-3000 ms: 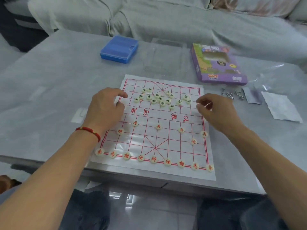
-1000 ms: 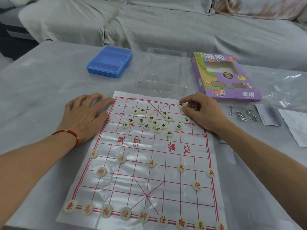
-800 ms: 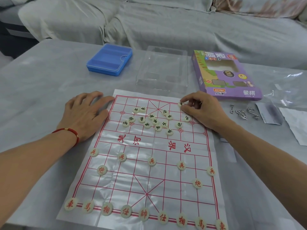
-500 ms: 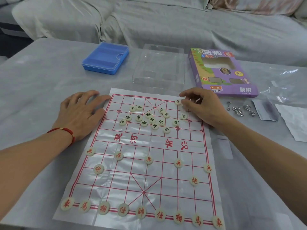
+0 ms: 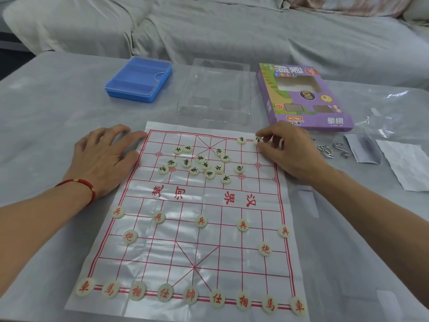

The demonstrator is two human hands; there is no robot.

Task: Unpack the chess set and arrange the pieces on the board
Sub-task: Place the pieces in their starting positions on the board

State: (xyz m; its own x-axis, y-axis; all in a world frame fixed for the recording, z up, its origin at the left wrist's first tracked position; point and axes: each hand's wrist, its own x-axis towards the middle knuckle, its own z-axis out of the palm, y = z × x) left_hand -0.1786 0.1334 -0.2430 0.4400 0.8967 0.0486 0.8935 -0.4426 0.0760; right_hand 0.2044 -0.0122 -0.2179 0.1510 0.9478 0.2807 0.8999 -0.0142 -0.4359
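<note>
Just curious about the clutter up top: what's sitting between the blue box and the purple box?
In the head view, a clear plastic tray lies on the table between the blue box and the purple box, apart from both.

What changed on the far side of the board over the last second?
The right hand left one dark-lettered piece on the far edge line and now pinches another just right of it, taken from the loose cluster. The left hand stayed flat at the board's far-left corner, and the red-lettered pieces kept their places.
</note>
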